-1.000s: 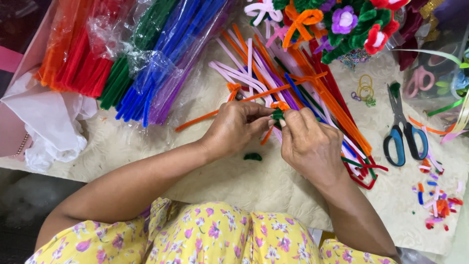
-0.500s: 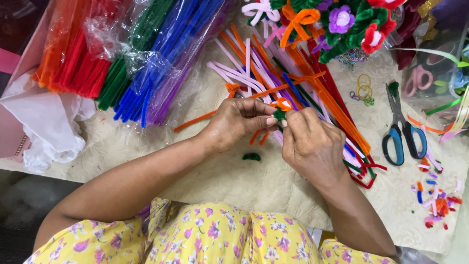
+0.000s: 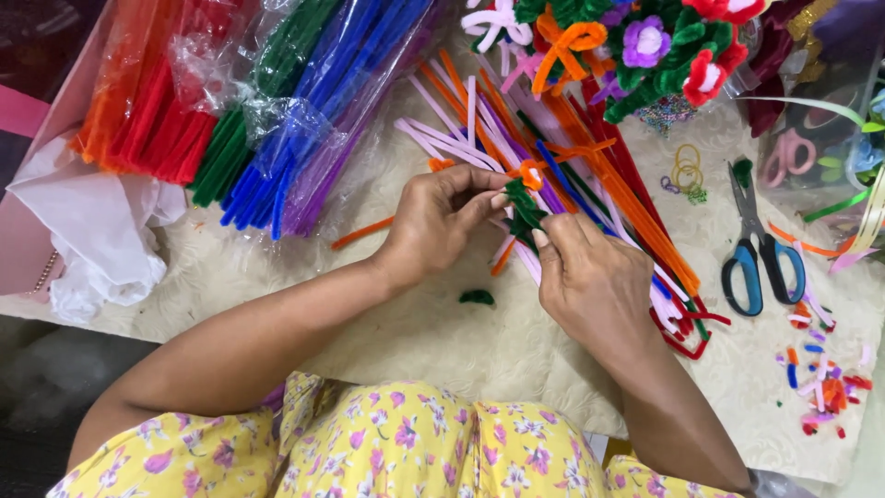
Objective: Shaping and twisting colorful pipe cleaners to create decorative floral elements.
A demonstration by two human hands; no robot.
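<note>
Your left hand (image 3: 441, 221) and right hand (image 3: 590, 277) meet over the cream fleece mat (image 3: 433, 341), both pinching the same small dark green pipe cleaner piece (image 3: 524, 207), fingertips pressed together on it from either side; it sits just above the loose spread of pink, orange and purple pipe cleaners (image 3: 590, 175); a green scrap (image 3: 477, 297) lies on the mat below your hands, and blue-handled scissors (image 3: 761, 254) rest well to your right, near a scatter of coloured offcuts (image 3: 825, 383)
</note>
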